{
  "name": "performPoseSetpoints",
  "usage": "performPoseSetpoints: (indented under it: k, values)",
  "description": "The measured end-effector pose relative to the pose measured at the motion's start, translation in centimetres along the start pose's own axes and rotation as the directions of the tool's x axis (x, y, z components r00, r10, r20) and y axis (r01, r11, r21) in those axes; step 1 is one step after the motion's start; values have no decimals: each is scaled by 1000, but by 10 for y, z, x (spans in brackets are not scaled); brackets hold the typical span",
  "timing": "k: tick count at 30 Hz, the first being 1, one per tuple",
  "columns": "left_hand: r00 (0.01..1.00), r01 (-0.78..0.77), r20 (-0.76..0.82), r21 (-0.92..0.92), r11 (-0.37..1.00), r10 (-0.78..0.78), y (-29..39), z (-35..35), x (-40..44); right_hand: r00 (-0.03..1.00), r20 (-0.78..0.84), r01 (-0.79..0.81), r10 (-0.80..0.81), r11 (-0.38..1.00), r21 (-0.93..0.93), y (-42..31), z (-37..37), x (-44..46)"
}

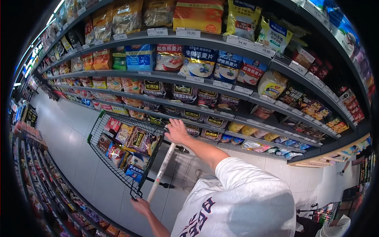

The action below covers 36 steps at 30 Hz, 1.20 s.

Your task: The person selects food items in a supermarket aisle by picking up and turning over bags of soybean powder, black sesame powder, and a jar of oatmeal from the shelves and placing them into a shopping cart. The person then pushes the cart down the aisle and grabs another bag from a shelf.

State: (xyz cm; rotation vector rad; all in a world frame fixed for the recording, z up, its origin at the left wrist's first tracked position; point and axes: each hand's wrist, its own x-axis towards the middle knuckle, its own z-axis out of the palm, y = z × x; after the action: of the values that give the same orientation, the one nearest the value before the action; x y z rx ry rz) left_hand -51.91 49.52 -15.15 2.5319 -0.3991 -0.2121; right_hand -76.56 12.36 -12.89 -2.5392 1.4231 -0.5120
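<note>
Along the black wire cart's [152, 162] rear edge, my right hand [177, 131] and left hand [140, 206] touch the white tubular handle [162, 172], grips unclear; colourful packets [139, 140] already inside.

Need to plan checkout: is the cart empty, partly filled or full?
Partly filled: several packages lie inside the cart, with space left around them.

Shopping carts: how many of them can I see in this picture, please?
2. The first cart is left of centre, with packages inside. The second cart is at the lower right, partly hidden. More may be hidden.
</note>
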Motion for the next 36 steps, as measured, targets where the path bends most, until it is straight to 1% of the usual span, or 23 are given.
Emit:
performPoseSetpoints:
  k: [1,2,3,4,5,6,7,8,9,10,11,12,13,14,16,18,23,24,26,27,31,32,36]
  values:
    - [993,-92,-76,11,996,93,-13,13,15,997,-63,35,-38,999,-36,-3,8,1]
    - [950,-244,-168,120,962,261,-8,12,17,990,-122,68,-77,995,-74,-4,17,1]
    - [873,-373,-239,239,897,426,6,9,18,986,-66,149,-153,987,-59,-2,20,-1]
    - [763,-475,-283,364,801,581,19,1,20,973,-10,229,-229,973,-39,0,21,2]
    - [717,-608,-153,339,718,680,28,-9,21,950,47,310,-309,951,-14,1,19,6]
    - [647,-724,-27,292,625,762,33,-22,19,907,208,372,-366,928,9,-4,3,9]
    - [555,-820,93,224,526,827,37,-29,18,834,363,430,-415,902,42,-11,-23,16]
    - [599,-800,271,238,551,753,39,-33,21,733,507,480,-453,873,87,-13,-35,23]
    - [618,-782,441,255,569,651,38,-36,29,720,488,554,-494,832,26,-12,-32,27]
    - [612,-764,592,271,585,525,36,-34,34,681,575,554,-454,833,3,-13,-26,34]
    - [627,-769,541,319,554,560,33,-27,43,637,657,550,-404,835,-20,-20,-19,46]
    - [683,-705,566,343,621,462,36,-22,49,587,733,545,-345,837,-43,-29,-14,52]
    - [727,-634,585,371,678,360,38,-19,55,623,723,524,-297,845,-105,-39,-10,52]
    - [759,-560,599,404,723,254,41,-15,60,602,762,514,-240,846,-140,-54,-22,54]
    - [771,-555,584,423,716,254,47,-16,66,557,799,568,-226,806,-167,-53,24,70]
    - [778,-555,576,439,707,253,53,-20,68,573,776,559,-264,818,-135,-57,15,75]
    - [837,-529,440,498,687,325,68,-25,82,646,690,522,-327,849,-86,-72,-7,90]
    - [847,-521,405,506,687,343,61,-19,75,652,685,527,-325,844,-101,-69,-4,84]
    - [859,-504,384,523,687,338,72,-22,82,667,675,514,-317,851,-108,-76,0,96]
    - [865,-497,365,532,686,344,79,-24,87,704,622,513,-342,851,-113,-75,4,99]
    - [872,-489,324,549,678,367,70,-11,96,817,498,442,-289,870,-220,-77,23,95]
    - [870,-493,320,551,673,376,71,-12,98,861,433,395,-268,888,-237,-76,35,94]
    - [862,-506,306,546,668,403,65,-11,99,931,261,312,-254,926,-211,-76,47,79]
